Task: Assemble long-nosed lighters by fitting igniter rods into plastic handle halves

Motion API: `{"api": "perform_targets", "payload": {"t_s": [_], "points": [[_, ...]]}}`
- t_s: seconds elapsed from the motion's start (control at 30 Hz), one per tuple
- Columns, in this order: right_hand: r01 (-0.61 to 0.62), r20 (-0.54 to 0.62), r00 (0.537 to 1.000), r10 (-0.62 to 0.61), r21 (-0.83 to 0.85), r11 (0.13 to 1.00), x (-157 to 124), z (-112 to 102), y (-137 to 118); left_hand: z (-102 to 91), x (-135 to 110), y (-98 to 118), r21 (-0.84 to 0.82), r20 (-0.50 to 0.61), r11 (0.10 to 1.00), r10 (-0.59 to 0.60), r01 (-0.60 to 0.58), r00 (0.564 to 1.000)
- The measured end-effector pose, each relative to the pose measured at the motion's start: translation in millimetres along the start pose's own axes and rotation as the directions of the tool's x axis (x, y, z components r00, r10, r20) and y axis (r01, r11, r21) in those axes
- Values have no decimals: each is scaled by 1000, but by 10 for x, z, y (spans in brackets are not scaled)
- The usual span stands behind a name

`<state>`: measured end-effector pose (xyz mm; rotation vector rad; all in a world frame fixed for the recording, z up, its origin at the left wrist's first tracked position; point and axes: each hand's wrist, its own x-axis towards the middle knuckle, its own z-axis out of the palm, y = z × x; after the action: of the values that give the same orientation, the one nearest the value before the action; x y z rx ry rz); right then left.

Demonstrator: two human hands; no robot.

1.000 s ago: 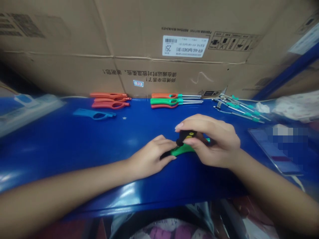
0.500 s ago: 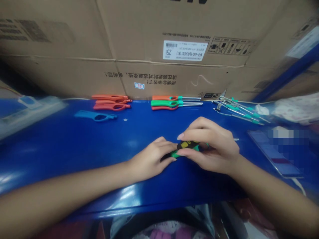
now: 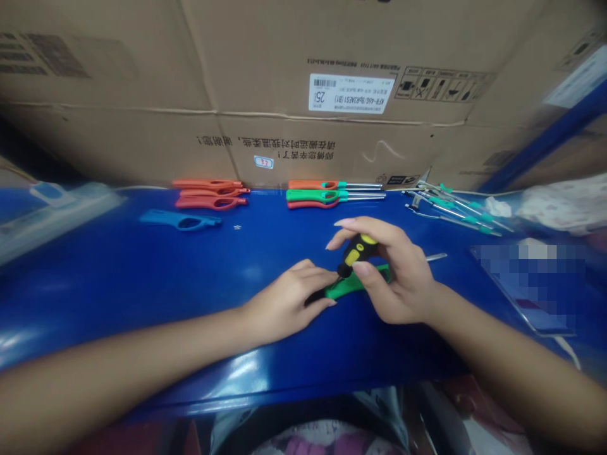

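A green lighter handle (image 3: 353, 284) lies on the blue table (image 3: 142, 272), its metal tube sticking out to the right. My left hand (image 3: 289, 300) is closed on the handle's left end and presses it to the table. My right hand (image 3: 386, 268) grips a short black and yellow screwdriver (image 3: 355, 251), tilted, with its tip down on the green handle.
Three orange handle shells (image 3: 211, 193) and a blue one (image 3: 180, 220) lie at the back left. Assembled orange and green lighters (image 3: 332, 193) lie at the back middle, metal tubes with teal parts (image 3: 455, 205) at the right. Cardboard boxes (image 3: 284, 95) wall the back.
My right hand has turned the screwdriver from lying low over the handle to a steeper tilt, and its fingers have spread more. My left hand has stayed in place.
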<state>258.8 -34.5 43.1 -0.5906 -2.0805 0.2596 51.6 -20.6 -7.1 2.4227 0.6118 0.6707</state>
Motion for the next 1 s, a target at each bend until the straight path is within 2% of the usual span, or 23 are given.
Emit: {"api": "perform_targets", "payload": {"t_s": [0.13, 0.27, 0.43, 0.7, 0.8, 0.87, 0.93, 1.0], "points": [[-9, -12, 1000, 10, 65, 998, 0, 30, 23, 15, 2, -19, 19, -14, 1000, 11, -11, 1000], [21, -25, 1000, -19, 59, 998, -9, 58, 51, 19, 8, -27, 18, -14, 1000, 5, -5, 1000], [-42, -16, 999, 43, 76, 996, -1, 50, 39, 12, 11, -20, 30, -12, 1000, -3, 4, 1000], [36, 33, 999, -36, 23, 999, 22, 38, -9, 14, 13, -22, 22, -17, 1000, -9, 10, 1000], [-50, -37, 998, 53, 63, 997, 14, 56, 0, -7, 19, -29, 6, -14, 1000, -22, 23, 1000], [-134, -127, 981, 149, 114, 984, 45, 26, 24, -48, 28, -40, -1, -5, 999, -53, 53, 999], [-181, -267, 939, 217, 150, 972, 107, -71, 77, -114, 45, -67, 15, 2, 994, -108, 108, 994], [-205, -428, 874, 232, 108, 973, 170, -245, 169, -198, 74, -124, 61, -4, 984, -168, 167, 986]]}}
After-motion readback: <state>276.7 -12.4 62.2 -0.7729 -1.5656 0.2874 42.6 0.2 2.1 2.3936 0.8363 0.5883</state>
